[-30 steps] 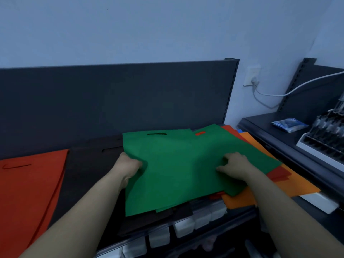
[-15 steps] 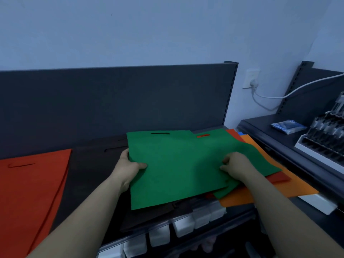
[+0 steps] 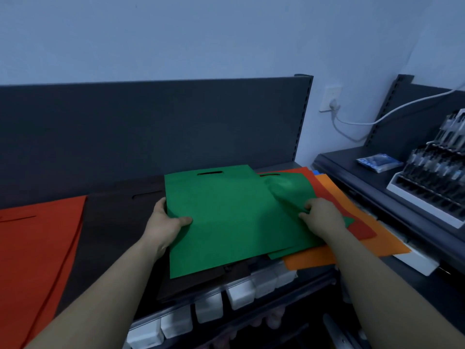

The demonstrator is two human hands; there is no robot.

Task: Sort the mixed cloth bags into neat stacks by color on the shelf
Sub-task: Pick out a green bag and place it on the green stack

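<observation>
The left hand (image 3: 163, 224) grasps the near-left edge of the top green bag (image 3: 226, 222), thumb on top and the rest tucked beneath. That hold suits sliding and squaring the sheet without creasing it. The right hand (image 3: 323, 219) has its fingers (image 3: 305, 217) clenched on a bunched fold of a second green bag (image 3: 289, 187). This bag lies just under the first and is skewed to the right (its handle slot peeks out beside the upper one). The pinch looks meant to drag the lower bag across until the two greens line up as one stack.

Both green bags lie flat on the shelf (image 3: 151, 127), near its right end. Their left part overlaps a stack of dark bags (image 3: 118, 222). Their right part covers the unsorted red bags (image 3: 362, 230) and an orange bag (image 3: 357, 253), which fan out crookedly towards the shelf's corner. A tidy red stack (image 3: 37, 248) sits at the far left, well apart from both hands.

Judging by this, the greens are being gathered first because they lie on top. The red and orange bags beneath are not yet sorted.
</observation>
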